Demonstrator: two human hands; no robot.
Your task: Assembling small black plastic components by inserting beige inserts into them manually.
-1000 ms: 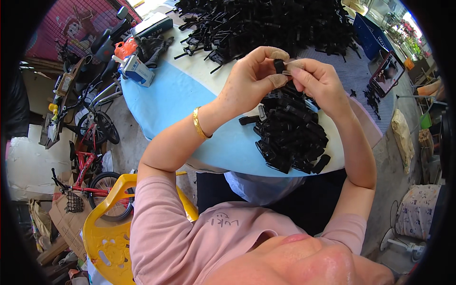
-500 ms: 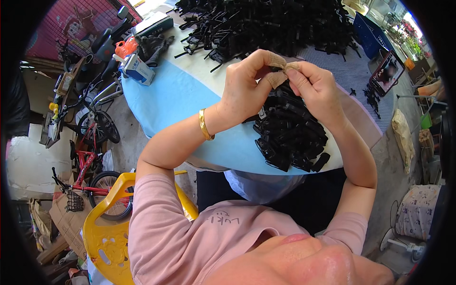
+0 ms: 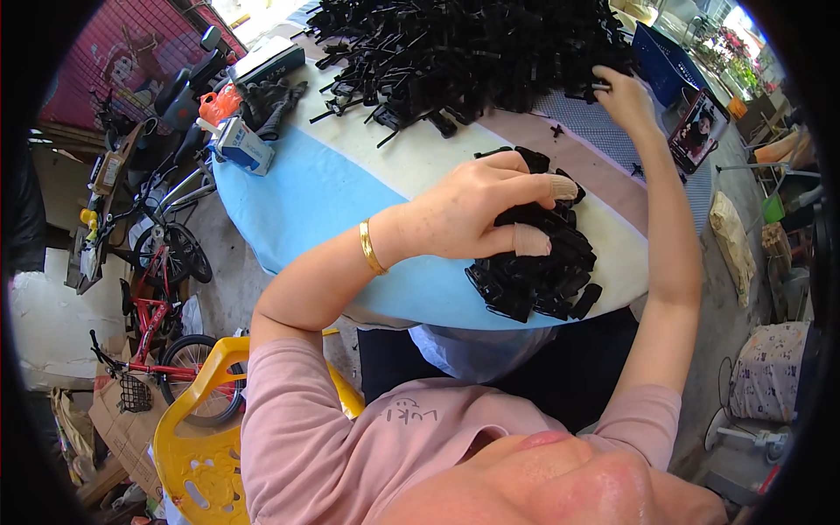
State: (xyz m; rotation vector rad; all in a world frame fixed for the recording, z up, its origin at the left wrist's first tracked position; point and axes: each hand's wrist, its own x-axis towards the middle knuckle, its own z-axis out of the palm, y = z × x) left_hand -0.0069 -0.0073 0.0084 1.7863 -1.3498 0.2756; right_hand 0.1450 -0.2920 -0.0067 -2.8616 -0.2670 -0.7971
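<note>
Left hand point(image 3: 464, 203) at centre, tape-wrapped fingers point(image 3: 531, 241) parted over a small pile of glossy black pieces point(image 3: 534, 276), right hand point(image 3: 630, 103) at upper right, fingers bent beside a large tangled black heap point(image 3: 455, 57), their hold I cannot tell, soft blue-and-cream cloth point(image 3: 324, 188) beneath.

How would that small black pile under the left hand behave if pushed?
The small black pile would probably spread, its pieces lying loosely heaped. They seem stiff, given their blocky shapes, and likely light, being small beside the left hand.

Glossy plastic pieces point(image 3: 528, 284), smooth matt cloth point(image 3: 319, 214).
</note>
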